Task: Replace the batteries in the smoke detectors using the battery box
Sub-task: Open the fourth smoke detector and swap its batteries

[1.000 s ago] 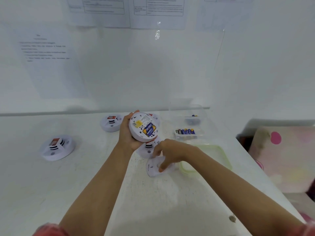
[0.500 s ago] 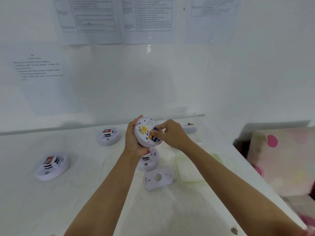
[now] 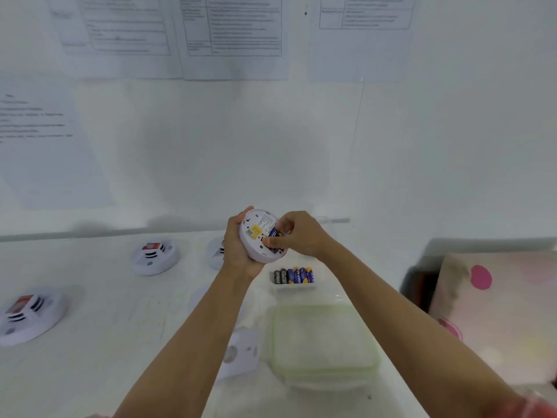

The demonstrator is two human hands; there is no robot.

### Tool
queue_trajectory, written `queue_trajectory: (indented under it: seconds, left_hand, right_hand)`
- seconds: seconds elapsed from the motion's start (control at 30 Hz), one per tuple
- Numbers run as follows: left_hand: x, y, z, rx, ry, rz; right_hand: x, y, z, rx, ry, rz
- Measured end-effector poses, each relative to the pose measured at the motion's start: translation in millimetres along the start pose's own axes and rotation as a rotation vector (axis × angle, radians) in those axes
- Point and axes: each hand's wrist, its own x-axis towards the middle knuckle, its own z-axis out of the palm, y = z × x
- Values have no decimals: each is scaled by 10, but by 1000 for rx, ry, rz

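Note:
My left hand point(image 3: 238, 248) grips a round white smoke detector point(image 3: 256, 233), held up with its back towards me; a yellow label and an open battery bay show. My right hand point(image 3: 298, 236) pinches a blue battery point(image 3: 275, 233) in that bay with thumb and fingers. Below them a clear battery box point(image 3: 297, 287) holds a row of several blue and black batteries point(image 3: 294, 276). The detector's white cover plate point(image 3: 241, 352) lies on the table near my left forearm.
Two more white smoke detectors sit on the white table: one point(image 3: 155, 256) at centre left, another point(image 3: 27, 315) at the far left. A third point(image 3: 215, 251) is partly hidden behind my left hand. A clear green-rimmed lid point(image 3: 324, 345) lies at right. A pink-dotted cushion point(image 3: 497, 312) is beyond the table's right edge.
My right hand left the cover plate on the table and rose to the held detector, where it now pinches the battery. The camera has tilted, so the battery box shows below the hands.

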Motion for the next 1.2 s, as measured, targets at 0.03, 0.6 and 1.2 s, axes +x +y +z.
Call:
queue_trajectory:
  seconds: [0.03,0.6,1.2]
  left_hand:
    - [42,-42,19,-1,10,11]
    - [299,-258,91,39,60,35]
    - [389,-192,98,86,133,-45]
  right_hand:
    - [44,49,-43,10,-25,3]
    - [225,288,-273,-56,-102,-56]
    - [126,374,-213,-219,-82,-270]
